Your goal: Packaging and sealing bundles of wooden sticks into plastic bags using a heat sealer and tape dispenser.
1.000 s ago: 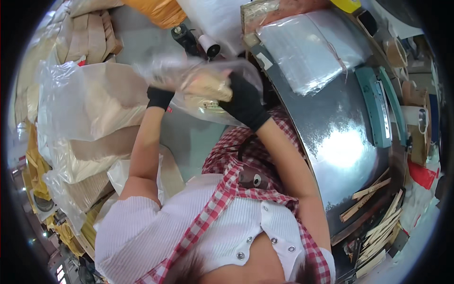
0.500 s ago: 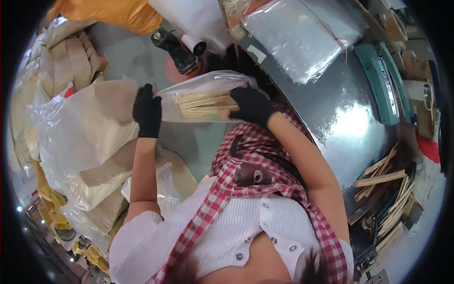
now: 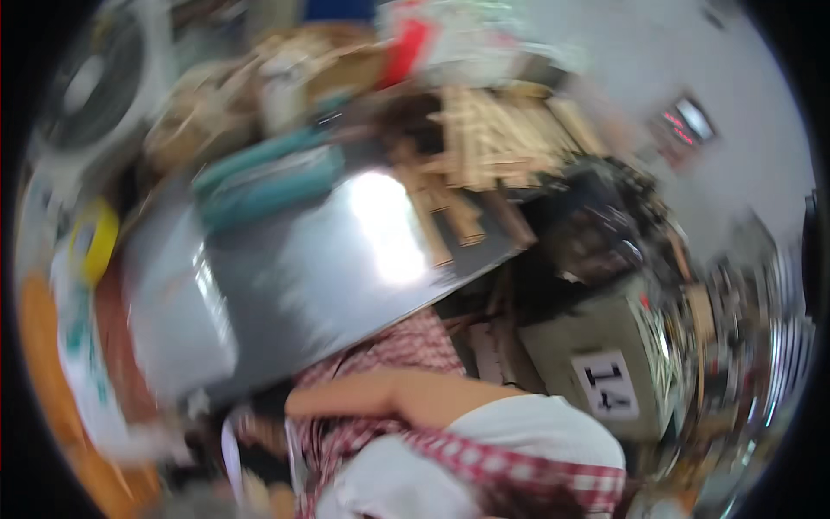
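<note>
The picture is badly smeared by motion. My bare right forearm (image 3: 346,396) crosses in front of the checked apron, beside the near edge of the metal tabletop (image 3: 285,294). Past the wrist, my right hand is lost in a dark blur, so its fingers cannot be read. Close to that blur runs a pale, shiny curved edge (image 3: 232,454), perhaps of a clear plastic bag; whether a hand holds it does not show. Nowhere can I make out my left hand. Bundles of thin wooden strips (image 3: 493,138) lie at the table's far right corner, apart from my hand.
A teal device (image 3: 268,177) stands on the table's far side. Right of the table are a black plastic bag (image 3: 596,233) and a grey-green box (image 3: 562,346) with a white label. A yellow tape roll (image 3: 97,242) and orange material (image 3: 43,346) are at the left.
The view has swung to the right, toward the metal table and wooden strips. Both black-gloved hands, earlier on a clear bag of wooden strips, are no longer clearly visible.
</note>
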Action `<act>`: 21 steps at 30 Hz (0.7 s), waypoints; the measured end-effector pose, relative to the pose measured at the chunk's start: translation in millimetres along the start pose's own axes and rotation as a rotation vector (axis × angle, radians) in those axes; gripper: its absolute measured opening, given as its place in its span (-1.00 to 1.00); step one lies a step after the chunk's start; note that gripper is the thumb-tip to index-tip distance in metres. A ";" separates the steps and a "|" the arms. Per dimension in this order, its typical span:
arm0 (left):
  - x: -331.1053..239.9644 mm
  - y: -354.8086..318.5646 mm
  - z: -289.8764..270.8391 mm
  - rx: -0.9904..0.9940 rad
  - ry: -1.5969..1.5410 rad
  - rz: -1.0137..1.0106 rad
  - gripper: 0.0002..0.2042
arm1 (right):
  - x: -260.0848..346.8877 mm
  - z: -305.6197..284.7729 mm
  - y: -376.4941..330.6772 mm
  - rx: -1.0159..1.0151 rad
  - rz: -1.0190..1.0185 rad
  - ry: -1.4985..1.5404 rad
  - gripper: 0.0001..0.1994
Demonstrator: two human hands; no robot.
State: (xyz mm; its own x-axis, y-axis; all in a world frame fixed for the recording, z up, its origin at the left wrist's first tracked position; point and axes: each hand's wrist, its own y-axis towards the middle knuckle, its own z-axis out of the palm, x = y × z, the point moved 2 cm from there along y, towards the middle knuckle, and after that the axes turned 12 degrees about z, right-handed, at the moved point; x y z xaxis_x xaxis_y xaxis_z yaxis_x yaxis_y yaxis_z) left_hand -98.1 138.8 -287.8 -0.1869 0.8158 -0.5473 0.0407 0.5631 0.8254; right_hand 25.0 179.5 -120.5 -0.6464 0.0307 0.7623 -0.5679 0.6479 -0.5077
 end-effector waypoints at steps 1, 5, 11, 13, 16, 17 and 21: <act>26.6 26.0 42.9 0.063 -0.124 0.011 -0.63 | -14.8 8.7 10.5 -0.129 -0.106 0.005 -0.72; 66.9 65.3 70.0 0.255 -0.245 -0.092 -0.60 | 0.2 28.9 11.3 -0.463 -0.522 -0.761 -0.82; 76.6 72.1 23.3 0.409 -0.142 -0.404 -0.56 | -30.5 6.2 6.6 -0.644 -0.314 -0.185 -0.84; 76.5 75.9 -1.4 0.452 -0.092 -0.526 -0.55 | -7.7 -6.8 -0.6 -0.655 -0.382 -0.162 -0.85; 46.9 59.9 -53.1 0.521 0.029 -0.771 -0.52 | 22.8 -45.8 -5.2 -0.601 -0.484 0.092 -0.81; 19.5 39.9 -86.1 0.525 0.099 -0.895 -0.51 | 34.1 -62.9 -9.2 -0.691 -0.463 -0.197 -0.78; -111.7 145.2 -76.4 0.236 0.698 -0.378 -0.60 | -10.2 -141.9 6.7 -0.641 -0.253 0.540 -0.71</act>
State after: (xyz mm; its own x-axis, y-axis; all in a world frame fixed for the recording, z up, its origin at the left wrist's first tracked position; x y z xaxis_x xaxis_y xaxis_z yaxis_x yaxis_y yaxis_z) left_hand -146.2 119.4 -96.3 -0.7924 0.3405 -0.5061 0.0435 0.8591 0.5099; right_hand 100.0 291.6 -74.7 -0.1174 0.0793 0.9899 -0.1610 0.9821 -0.0977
